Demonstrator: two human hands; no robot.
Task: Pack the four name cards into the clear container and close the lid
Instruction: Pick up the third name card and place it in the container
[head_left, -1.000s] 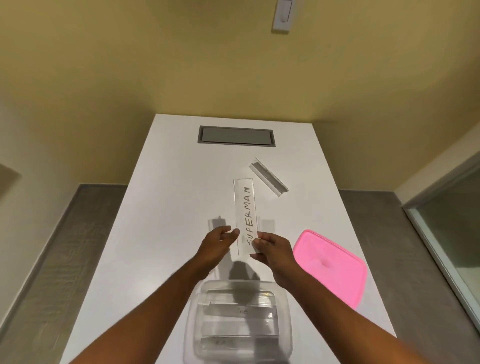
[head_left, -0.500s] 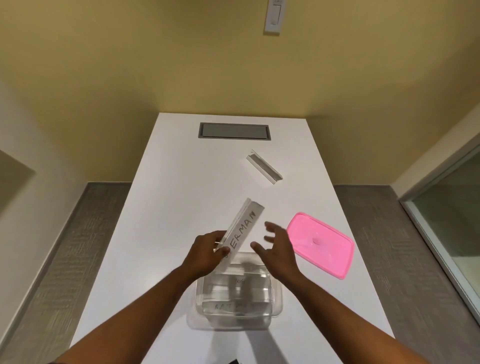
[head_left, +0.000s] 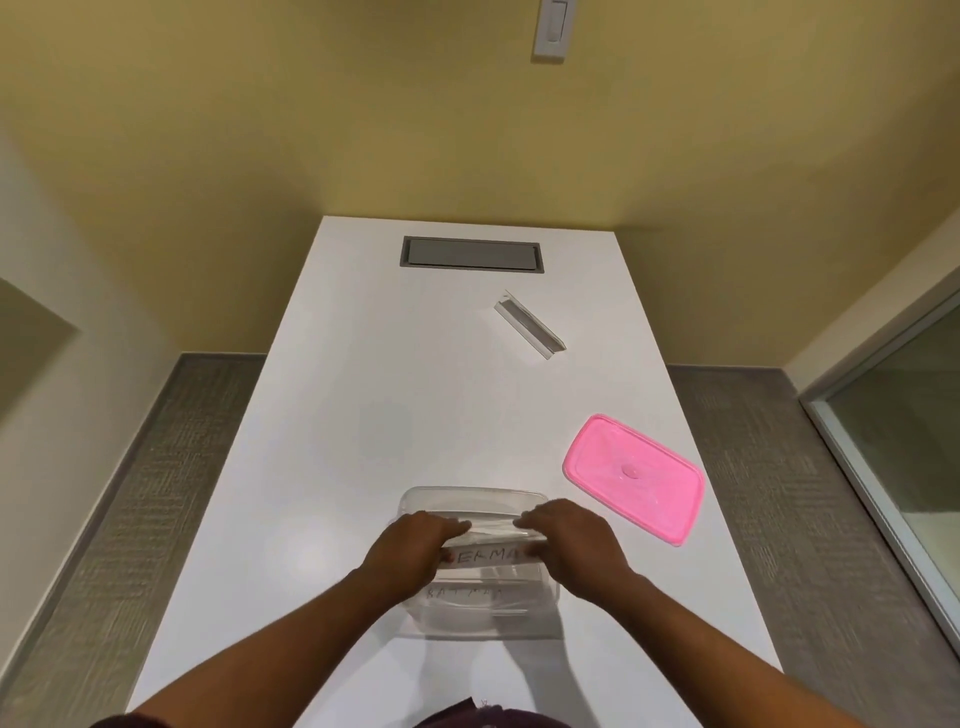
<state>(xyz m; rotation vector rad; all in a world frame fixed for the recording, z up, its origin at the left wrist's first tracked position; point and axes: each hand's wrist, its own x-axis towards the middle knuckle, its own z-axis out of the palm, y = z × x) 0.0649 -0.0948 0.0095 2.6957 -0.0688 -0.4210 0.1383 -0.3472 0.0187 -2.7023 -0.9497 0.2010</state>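
A: Card first. Where is it?

B: The name card (head_left: 488, 556) lies crosswise over the open top of the clear container (head_left: 470, 499), lower centre of frame. Letters "ERMA" readable between the two hands; both ends covered.

A: Grip?

B: Left hand (head_left: 410, 545) is curled over the card's left end, fingers folded round it. Right hand (head_left: 571, 540) is clamped on the right end in the same way, fingers bent over the top edge. Both closed on that card. Cannot tell whether the card rests on the rim or hangs just inside.

A: Anything already in the container?

B: A second card (head_left: 465, 592) lower in it, nearer the bottom of the frame, faint lettering that looks like "BATMAN". Further contents are a blur through the plastic; cannot count them.

A: Lid?

B: Pink lid (head_left: 634, 478) flat on the white table (head_left: 363, 415), right of the container, near but apart from it, turned at a slant.

A: Farther out?

B: One loose card holder (head_left: 530, 325), clear, lying diagonally, upper right of the tabletop, well apart from the container. Grey recessed panel (head_left: 471, 253) at the table's far end. Yellow wall behind, a light switch (head_left: 551, 28) at the top of frame.
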